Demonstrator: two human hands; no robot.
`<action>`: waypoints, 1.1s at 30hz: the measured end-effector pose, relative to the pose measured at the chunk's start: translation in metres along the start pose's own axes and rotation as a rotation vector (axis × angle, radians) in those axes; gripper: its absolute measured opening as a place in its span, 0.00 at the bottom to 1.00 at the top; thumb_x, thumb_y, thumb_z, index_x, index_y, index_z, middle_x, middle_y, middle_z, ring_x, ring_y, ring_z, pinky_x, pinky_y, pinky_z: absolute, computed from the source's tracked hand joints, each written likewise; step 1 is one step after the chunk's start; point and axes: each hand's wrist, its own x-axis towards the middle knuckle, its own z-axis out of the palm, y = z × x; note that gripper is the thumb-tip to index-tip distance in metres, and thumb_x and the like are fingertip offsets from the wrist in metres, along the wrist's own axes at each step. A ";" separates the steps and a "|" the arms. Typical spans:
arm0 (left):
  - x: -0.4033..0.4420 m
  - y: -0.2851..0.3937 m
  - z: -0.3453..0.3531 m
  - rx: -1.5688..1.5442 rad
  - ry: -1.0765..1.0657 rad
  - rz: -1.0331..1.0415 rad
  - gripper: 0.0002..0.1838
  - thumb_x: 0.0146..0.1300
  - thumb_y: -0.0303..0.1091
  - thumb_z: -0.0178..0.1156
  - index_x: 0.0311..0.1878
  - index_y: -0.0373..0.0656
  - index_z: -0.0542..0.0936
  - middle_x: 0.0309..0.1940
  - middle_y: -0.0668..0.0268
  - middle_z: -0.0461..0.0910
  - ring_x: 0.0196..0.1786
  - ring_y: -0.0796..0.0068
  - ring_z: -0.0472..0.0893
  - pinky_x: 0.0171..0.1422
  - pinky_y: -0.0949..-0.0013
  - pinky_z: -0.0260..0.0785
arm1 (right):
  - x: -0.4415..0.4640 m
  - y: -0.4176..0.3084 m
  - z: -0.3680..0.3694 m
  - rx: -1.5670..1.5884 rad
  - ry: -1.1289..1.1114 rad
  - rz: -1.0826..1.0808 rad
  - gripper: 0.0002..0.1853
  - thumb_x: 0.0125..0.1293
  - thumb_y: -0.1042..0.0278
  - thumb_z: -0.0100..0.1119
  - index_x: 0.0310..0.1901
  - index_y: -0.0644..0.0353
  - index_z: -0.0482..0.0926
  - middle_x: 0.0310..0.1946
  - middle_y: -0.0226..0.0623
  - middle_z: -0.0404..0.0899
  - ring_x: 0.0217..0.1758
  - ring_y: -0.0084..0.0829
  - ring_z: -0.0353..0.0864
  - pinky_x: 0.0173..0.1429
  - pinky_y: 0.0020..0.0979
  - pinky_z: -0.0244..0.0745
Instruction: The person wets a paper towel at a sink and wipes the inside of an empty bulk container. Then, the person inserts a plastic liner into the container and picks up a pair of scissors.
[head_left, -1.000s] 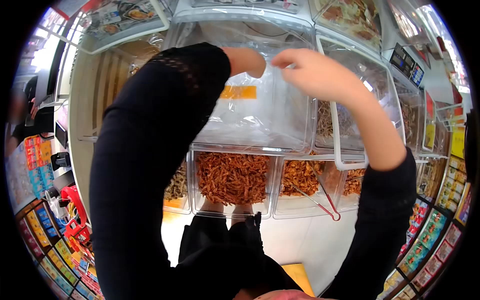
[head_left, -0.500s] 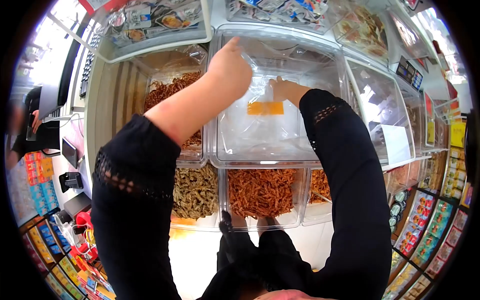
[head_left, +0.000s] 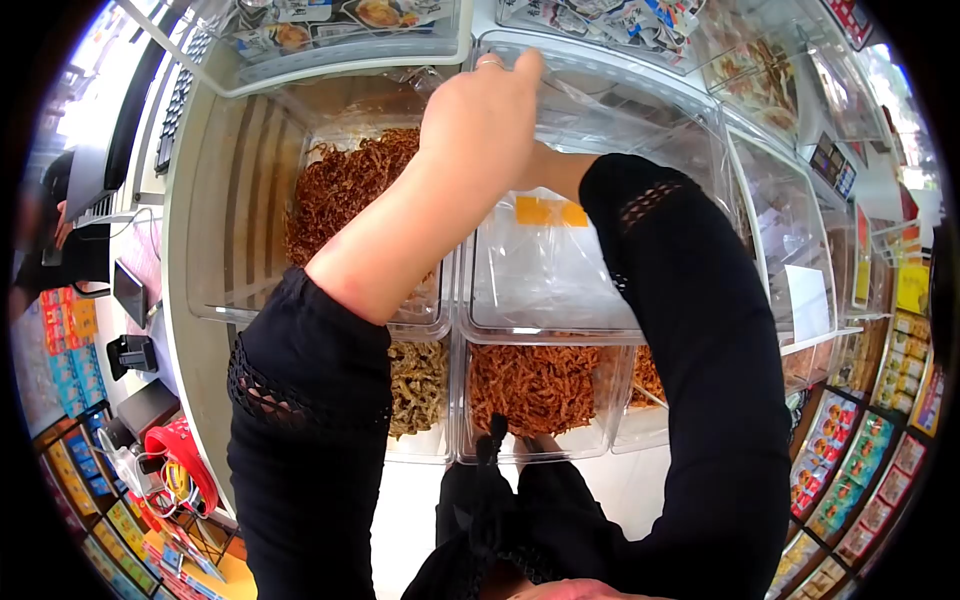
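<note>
My left hand [head_left: 480, 120] is above the large clear bin [head_left: 640, 325] at the centre, near its left wall. Its fingers are curled together, and what they hold is hidden. Clear plastic film lies just beside it. Close under it reaches my right hand [head_left: 535, 168], with its fingers hidden behind my left hand. Inside the bin, a yellow label [head_left: 545, 211] shows among the clear film. To the left, dark red-brown shredded food [head_left: 350, 185] fills part of another bin.
In front are bins of greenish strips [head_left: 415, 385] and reddish strips [head_left: 535, 385]. Packaged goods [head_left: 375, 15] lie behind. A person's hand [head_left: 62, 225] shows at far left, near a monitor. Shelves of colourful packets [head_left: 865, 470] stand at right.
My hands have come closer together, with my right hand now mostly behind my left. The view has shifted, so the bins appear further right.
</note>
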 end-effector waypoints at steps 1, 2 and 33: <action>0.001 -0.002 0.003 -0.024 0.004 -0.007 0.22 0.46 0.22 0.52 0.49 0.39 0.68 0.33 0.49 0.76 0.34 0.51 0.77 0.36 0.59 0.71 | -0.001 -0.004 -0.001 -0.023 0.003 -0.016 0.29 0.52 0.74 0.44 0.60 0.58 0.59 0.65 0.40 0.49 0.65 0.42 0.53 0.59 0.38 0.63; 0.002 -0.004 0.006 -0.025 -0.001 -0.005 0.22 0.46 0.22 0.52 0.49 0.39 0.68 0.33 0.49 0.76 0.34 0.51 0.77 0.36 0.59 0.71 | -0.002 -0.006 0.000 -0.046 0.006 -0.032 0.30 0.52 0.74 0.43 0.61 0.58 0.58 0.65 0.39 0.48 0.66 0.43 0.52 0.59 0.39 0.63; -0.097 0.031 -0.059 -0.022 -0.681 0.669 0.04 0.44 0.26 0.54 0.18 0.45 0.77 0.16 0.66 0.75 0.27 0.69 0.78 0.60 0.63 0.58 | -0.106 -0.059 0.057 -0.312 -0.251 -0.811 0.34 0.56 0.69 0.43 0.66 0.44 0.48 0.67 0.35 0.44 0.70 0.32 0.41 0.70 0.44 0.34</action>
